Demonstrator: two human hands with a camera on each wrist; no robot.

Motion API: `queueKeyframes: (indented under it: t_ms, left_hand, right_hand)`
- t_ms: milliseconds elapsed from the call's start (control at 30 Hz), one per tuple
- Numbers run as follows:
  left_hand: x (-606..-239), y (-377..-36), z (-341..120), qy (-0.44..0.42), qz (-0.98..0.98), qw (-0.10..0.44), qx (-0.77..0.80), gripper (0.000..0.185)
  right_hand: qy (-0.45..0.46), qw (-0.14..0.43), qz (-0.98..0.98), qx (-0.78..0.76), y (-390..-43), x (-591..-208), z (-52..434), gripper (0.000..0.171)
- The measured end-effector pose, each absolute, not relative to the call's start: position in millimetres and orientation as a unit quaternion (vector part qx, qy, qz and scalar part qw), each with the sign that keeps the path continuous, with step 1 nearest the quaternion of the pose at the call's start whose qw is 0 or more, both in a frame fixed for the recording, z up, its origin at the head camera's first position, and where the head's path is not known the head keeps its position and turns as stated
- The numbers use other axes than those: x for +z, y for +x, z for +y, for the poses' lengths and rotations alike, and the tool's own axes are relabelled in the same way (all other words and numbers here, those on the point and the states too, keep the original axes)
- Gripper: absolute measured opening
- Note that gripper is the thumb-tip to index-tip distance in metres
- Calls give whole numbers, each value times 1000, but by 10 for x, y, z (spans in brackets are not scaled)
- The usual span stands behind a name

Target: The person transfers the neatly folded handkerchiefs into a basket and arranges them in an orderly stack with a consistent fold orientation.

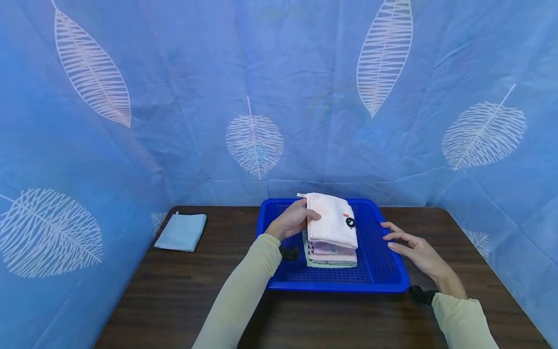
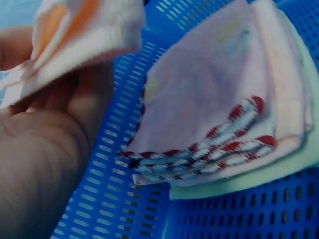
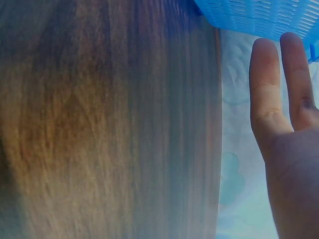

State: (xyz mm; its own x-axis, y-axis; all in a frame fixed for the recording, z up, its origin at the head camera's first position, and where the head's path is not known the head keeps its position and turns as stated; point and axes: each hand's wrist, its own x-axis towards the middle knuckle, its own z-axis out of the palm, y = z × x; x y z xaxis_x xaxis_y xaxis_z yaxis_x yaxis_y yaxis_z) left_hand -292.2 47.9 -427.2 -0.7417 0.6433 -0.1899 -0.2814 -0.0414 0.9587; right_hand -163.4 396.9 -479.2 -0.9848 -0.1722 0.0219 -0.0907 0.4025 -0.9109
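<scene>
My left hand (image 1: 291, 220) pinches a folded white towel (image 1: 332, 220) by its left edge, thumb on top and fingers beneath. In the left wrist view this towel (image 2: 94, 37) is apart from the pile at its near side. Below it, a stack of folded towels (image 2: 209, 94) lies in the blue basket (image 1: 335, 286); a lilac one with a red-and-white stitched edge is uppermost, over pink and pale green ones. At the basket's right rim, my right hand (image 1: 416, 252) has its fingers extended and holds nothing. Its fingertips are at or near the basket wall (image 3: 259, 20).
A folded light-blue towel (image 1: 181, 232) lies at the back left of the dark wooden table (image 1: 183, 291). A blue curtain with white leaf prints (image 1: 301, 121) hangs behind the table and along both sides.
</scene>
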Motion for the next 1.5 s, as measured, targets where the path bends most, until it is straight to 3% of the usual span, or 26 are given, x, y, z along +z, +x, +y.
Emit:
queueKeyframes:
  t_ms: [633,1000,1500]
  left_hand:
    - [-4344,-2947,522,140,619,341,693,50]
    - [-4372,-2931,562,132,639,368,663,64]
    - [-4433,-2887,552,91,679,365,631,84]
  right_hand:
    - [-93,20,849,-521,-1635,-4793,3978,36]
    - [-119,5,835,-537,-1651,-4828,4010,33]
    - [-116,12,830,-546,-1648,-4869,3982,34]
